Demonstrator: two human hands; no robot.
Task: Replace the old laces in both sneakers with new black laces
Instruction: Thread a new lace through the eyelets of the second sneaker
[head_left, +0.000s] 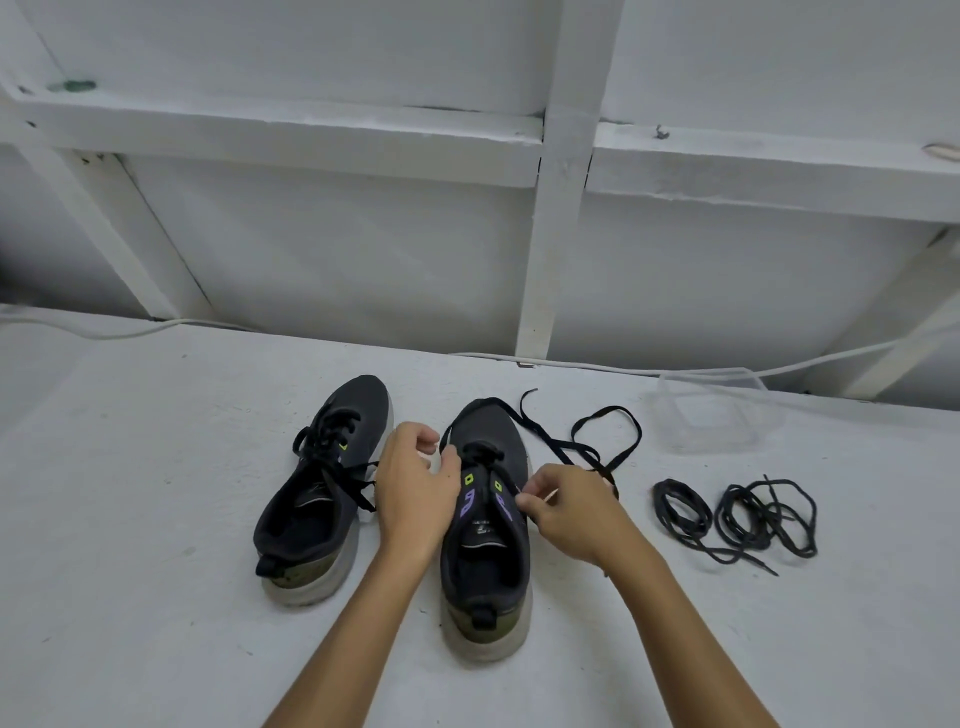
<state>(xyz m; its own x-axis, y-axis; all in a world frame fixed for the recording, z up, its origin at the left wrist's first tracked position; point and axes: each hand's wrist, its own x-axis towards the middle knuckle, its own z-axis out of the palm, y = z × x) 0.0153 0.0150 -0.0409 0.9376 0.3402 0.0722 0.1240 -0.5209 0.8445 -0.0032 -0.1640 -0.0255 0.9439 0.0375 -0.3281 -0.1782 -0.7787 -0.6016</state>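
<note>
Two dark grey sneakers stand side by side on a white surface, toes pointing away from me. The left sneaker (322, 488) is fully laced in black. The right sneaker (485, 525) has laces only through its lower eyelets, and a flat black lace (597, 441) trails from it to the right. My left hand (415, 493) rests against the right sneaker's left side with curled fingers pinching a lace strand. At the right eyelets my right hand (571, 512) pinches the lace end. Two coiled black laces (737, 517) lie to the right.
A clear plastic container (719, 413) sits at the back right of the white surface (156, 597). A white cable (597, 366) runs along the foot of the white framed wall behind the sneakers.
</note>
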